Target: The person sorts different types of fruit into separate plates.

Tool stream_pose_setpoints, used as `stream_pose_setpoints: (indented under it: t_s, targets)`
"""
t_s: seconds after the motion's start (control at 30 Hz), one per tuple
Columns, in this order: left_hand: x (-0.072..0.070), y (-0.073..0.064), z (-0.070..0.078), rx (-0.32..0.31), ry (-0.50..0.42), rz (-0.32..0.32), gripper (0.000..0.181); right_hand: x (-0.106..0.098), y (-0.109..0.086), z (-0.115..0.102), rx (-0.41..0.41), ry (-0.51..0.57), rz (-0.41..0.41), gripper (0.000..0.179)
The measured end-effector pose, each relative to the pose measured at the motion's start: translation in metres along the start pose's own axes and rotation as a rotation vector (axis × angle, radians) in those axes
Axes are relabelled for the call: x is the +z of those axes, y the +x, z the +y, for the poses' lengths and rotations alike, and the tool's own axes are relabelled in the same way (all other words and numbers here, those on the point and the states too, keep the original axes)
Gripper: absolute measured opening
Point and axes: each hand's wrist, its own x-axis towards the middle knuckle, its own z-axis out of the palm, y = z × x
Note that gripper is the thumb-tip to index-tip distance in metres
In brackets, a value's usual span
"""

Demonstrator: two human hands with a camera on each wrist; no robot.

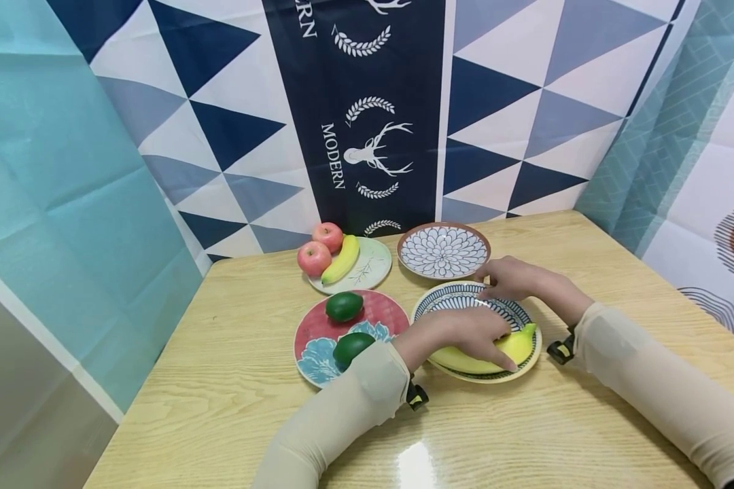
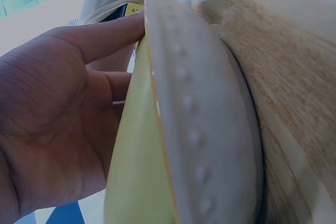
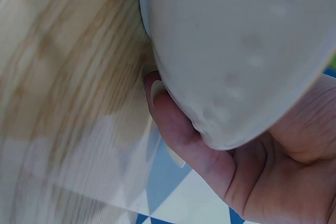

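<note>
A yellow-rimmed plate (image 1: 438,296) with a blue pattern stands on the table, yellow fruit (image 1: 516,348) lying along its near side. One end of the fruit has a greenish stem tip; its middle is hidden, so I cannot tell whether it is one piece or two. Over it reaches my left hand (image 1: 474,331), thumb on the near side and fingers on the far side, holding the fruit. In the left wrist view the thumb lies at the plate's edge. My right hand (image 1: 509,278) grips the far right rim; its fingers (image 3: 181,124) curl under the plate's white underside (image 3: 236,51).
Left of the plate, a red plate (image 1: 308,324) with blue flowers bears two green fruits (image 1: 345,307). Behind it, a pale plate (image 1: 376,261) carries two apples (image 1: 314,259) and a banana (image 1: 342,261). A brown-rimmed plate (image 1: 444,252) with a petal pattern stands at the back.
</note>
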Motion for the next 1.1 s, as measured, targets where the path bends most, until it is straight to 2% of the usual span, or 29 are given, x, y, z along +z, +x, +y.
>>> stream_pose_setpoints:
  t_s: [0.23,0.6,0.8,0.97,1.1]
  targets:
    - [0.0002,0.0007,-0.0009,-0.009,0.007,-0.015,0.040,-0.0002,0.0011,-0.0007,0.009,0.003,-0.001,0.005]
    - [0.0005,-0.0013,0.0022,-0.017,-0.013,-0.026,0.032,0.0018,0.0020,-0.0003,0.023,0.011,-0.005,0.004]
    - [-0.0007,-0.0022,0.0019,0.008,-0.003,-0.011,0.033,0.0014,0.0007,-0.0010,0.015,0.007,0.004,0.005]
    - [-0.0037,-0.0037,-0.0001,0.024,-0.018,0.008,0.051,0.0012,0.0000,-0.0005,0.007,-0.001,0.009,0.004]
    - [-0.0083,-0.0076,-0.0043,0.005,-0.041,0.040,0.058,0.0012,0.0001,0.0000,0.013,0.003,0.002,0.003]
